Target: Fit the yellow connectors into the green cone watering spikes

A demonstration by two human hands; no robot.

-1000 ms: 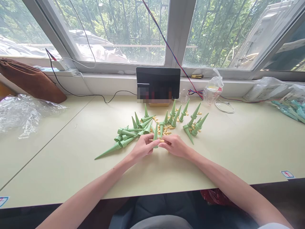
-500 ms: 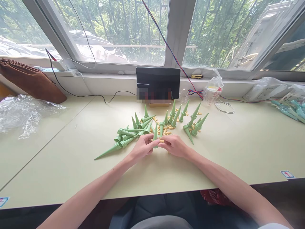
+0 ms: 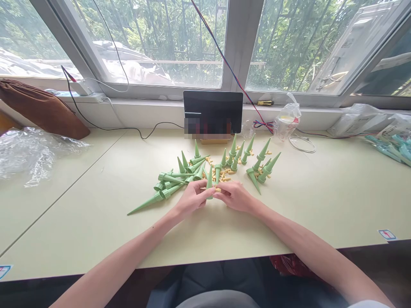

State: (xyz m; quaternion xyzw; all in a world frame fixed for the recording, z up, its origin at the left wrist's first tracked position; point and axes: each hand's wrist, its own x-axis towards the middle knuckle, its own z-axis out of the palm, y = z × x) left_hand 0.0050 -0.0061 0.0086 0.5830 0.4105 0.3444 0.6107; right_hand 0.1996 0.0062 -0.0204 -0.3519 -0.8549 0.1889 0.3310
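Observation:
My left hand (image 3: 193, 196) is closed around a green plant watering spike (image 3: 209, 179), whose tip points up. At its side, my right hand (image 3: 236, 196) pinches a small yellow plastic valve (image 3: 218, 190) against the spike. My fingers partly cover where the two parts meet. Just beyond my hands lie several loose yellow valves (image 3: 227, 172). To the left is a heap of green spikes (image 3: 175, 176), some lying and some upright. Several spikes with yellow valves in them (image 3: 263, 170) stand or lean to the right.
Behind the parts, a dark tablet (image 3: 212, 107) leans near the windowsill. Clear plastic wrap (image 3: 35, 154) and a brown cloth bag (image 3: 41, 109) lie at left. A bagged cup (image 3: 287, 124), a coiled white cable (image 3: 302, 144) and turquoise pieces (image 3: 390, 147) are along the right back.

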